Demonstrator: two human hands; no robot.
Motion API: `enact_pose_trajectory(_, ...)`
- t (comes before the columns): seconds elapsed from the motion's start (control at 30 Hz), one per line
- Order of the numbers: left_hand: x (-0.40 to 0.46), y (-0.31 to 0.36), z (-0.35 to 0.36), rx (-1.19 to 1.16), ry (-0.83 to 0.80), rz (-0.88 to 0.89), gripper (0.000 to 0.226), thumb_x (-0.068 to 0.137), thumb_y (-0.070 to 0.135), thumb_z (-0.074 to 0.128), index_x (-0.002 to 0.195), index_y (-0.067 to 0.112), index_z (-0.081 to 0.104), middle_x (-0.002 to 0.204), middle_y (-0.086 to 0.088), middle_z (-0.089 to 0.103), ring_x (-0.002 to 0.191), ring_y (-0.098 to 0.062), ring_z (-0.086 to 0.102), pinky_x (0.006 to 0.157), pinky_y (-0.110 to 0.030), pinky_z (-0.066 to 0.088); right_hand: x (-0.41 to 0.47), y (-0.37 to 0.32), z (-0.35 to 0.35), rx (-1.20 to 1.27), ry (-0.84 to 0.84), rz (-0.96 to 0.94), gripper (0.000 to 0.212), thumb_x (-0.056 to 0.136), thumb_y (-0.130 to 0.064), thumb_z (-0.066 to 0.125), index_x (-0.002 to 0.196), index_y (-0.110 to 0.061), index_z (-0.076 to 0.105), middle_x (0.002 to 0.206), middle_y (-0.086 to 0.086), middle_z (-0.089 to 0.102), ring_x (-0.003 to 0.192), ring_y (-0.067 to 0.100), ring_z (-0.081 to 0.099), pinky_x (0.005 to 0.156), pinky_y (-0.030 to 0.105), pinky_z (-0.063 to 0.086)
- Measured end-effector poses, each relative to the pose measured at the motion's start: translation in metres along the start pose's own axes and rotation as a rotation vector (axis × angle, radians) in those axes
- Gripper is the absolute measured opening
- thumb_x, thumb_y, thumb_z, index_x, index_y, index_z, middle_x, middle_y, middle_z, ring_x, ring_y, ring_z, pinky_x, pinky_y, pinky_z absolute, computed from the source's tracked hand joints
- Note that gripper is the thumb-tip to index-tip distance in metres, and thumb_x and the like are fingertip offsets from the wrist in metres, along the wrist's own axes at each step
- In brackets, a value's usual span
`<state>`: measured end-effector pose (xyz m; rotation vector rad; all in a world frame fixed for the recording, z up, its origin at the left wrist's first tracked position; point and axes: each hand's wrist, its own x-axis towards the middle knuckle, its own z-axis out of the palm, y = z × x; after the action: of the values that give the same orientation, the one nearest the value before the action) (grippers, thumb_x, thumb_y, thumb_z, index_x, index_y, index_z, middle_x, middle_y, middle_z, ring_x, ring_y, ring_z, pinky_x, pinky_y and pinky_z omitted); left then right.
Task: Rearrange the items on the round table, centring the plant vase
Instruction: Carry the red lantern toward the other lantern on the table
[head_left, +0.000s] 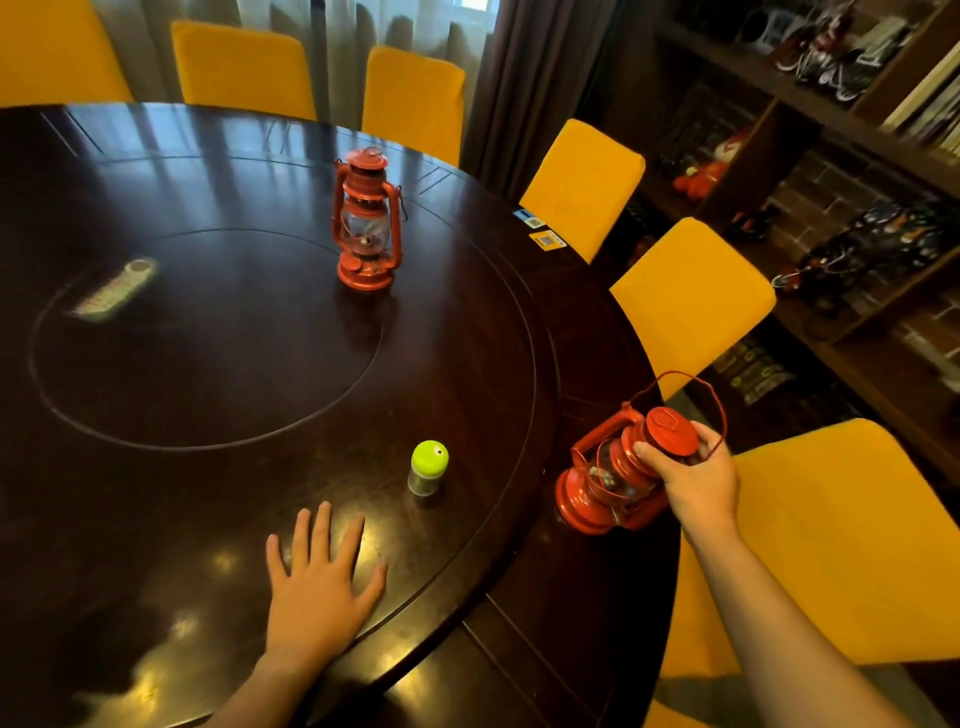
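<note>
My right hand (693, 480) grips the top of a red lantern (608, 478), tilted over the right edge of the dark round table (234, 395). A second red lantern (368, 221) stands upright on the far side of the turntable. Flat on the tabletop near the front lies my left hand (317, 577), fingers spread, holding nothing. A small jar with a green lid (428, 467) stands just beyond that hand. A remote control (115, 288) rests at the left inside the inner circle. No plant vase is in view.
Yellow chairs (691, 301) ring the table at the back and right. Two small cards (545, 240) lie at the table's far right rim. Dark shelves (841, 171) full of objects line the right wall. Curtains hang behind.
</note>
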<state>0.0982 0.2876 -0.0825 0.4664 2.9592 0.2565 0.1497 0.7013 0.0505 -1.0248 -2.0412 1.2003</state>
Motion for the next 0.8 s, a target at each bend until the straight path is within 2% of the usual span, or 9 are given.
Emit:
enact_pose_trajectory(0.13, 0.001, 0.000, 0.000, -0.005, -0.002, -0.006, 0.069, 0.086, 0.072, 0.026, 0.141, 0.033, 0.041, 0.152, -0.013, 0.035, 0.143, -0.033, 0.019, 0.113, -0.057, 0.001, -0.004, -0.003, 0.001, -0.005, -0.001, -0.007, 0.074, 0.055, -0.032, 0.094, 0.116, -0.034, 0.052, 0.111, -0.006, 0.062, 0.104, 0.015, 0.061, 0.082, 0.028, 0.048)
enact_pose_trajectory(0.33, -0.001, 0.001, -0.001, -0.015, 0.001, 0.004, 0.069, 0.086, 0.071, 0.027, 0.141, 0.032, 0.042, 0.152, -0.014, 0.036, 0.143, -0.033, 0.018, 0.113, -0.057, 0.000, -0.004, -0.019, -0.006, 0.027, 0.032, -0.028, 0.070, 0.057, -0.029, 0.093, 0.118, -0.026, 0.058, 0.107, -0.007, 0.064, 0.100, 0.012, 0.063, 0.074, 0.017, 0.046)
enact_pose_trajectory(0.47, 0.000, 0.002, -0.002, -0.021, -0.011, 0.001, 0.069, 0.086, 0.072, 0.028, 0.142, 0.033, 0.041, 0.153, -0.014, 0.033, 0.144, -0.033, 0.015, 0.113, -0.060, 0.003, 0.007, -0.062, -0.014, 0.121, 0.049, -0.127, 0.049, 0.059, -0.027, 0.092, 0.091, -0.050, 0.063, 0.087, -0.032, 0.068, 0.082, -0.019, 0.062, 0.066, 0.004, 0.047)
enact_pose_trajectory(0.57, -0.001, 0.002, -0.006, -0.023, -0.031, -0.004, 0.070, 0.086, 0.072, 0.025, 0.142, 0.032, 0.041, 0.153, -0.014, 0.033, 0.143, -0.034, 0.018, 0.112, -0.062, 0.008, 0.015, -0.108, -0.006, 0.144, 0.016, -0.190, 0.046, 0.059, -0.034, 0.091, 0.087, -0.057, 0.063, 0.084, -0.032, 0.067, 0.081, -0.020, 0.061, 0.074, 0.015, 0.049)
enact_pose_trajectory(0.63, 0.000, 0.005, -0.009, -0.048, -0.052, -0.014, 0.070, 0.086, 0.072, 0.025, 0.139, 0.032, 0.046, 0.150, -0.015, 0.038, 0.142, -0.035, 0.025, 0.110, -0.063, 0.012, 0.021, -0.131, 0.006, 0.152, -0.026, -0.235, 0.047, 0.056, -0.041, 0.090, 0.089, -0.060, 0.063, 0.088, -0.028, 0.069, 0.086, -0.014, 0.064, 0.078, 0.019, 0.052)
enact_pose_trajectory(0.73, 0.003, 0.001, -0.011, -0.111, -0.041, -0.035, 0.066, 0.081, 0.070, 0.038, 0.134, 0.033, 0.053, 0.147, -0.014, 0.044, 0.138, -0.035, 0.033, 0.107, -0.063, 0.022, 0.031, -0.156, 0.041, 0.193, -0.096, -0.250, 0.052, 0.049, -0.047, 0.091, 0.091, -0.060, 0.063, 0.097, -0.020, 0.072, 0.094, -0.002, 0.068, 0.084, 0.028, 0.055)
enact_pose_trajectory(0.8, 0.006, -0.008, -0.013, -0.137, -0.008, -0.012, 0.067, 0.082, 0.072, 0.034, 0.134, 0.032, 0.051, 0.143, -0.015, 0.048, 0.134, -0.035, 0.039, 0.104, -0.060, 0.028, 0.035, -0.166, 0.066, 0.213, -0.138, -0.267, 0.055, 0.045, -0.050, 0.090, 0.092, -0.056, 0.063, 0.100, -0.017, 0.071, 0.095, 0.000, 0.067, 0.089, 0.033, 0.055)
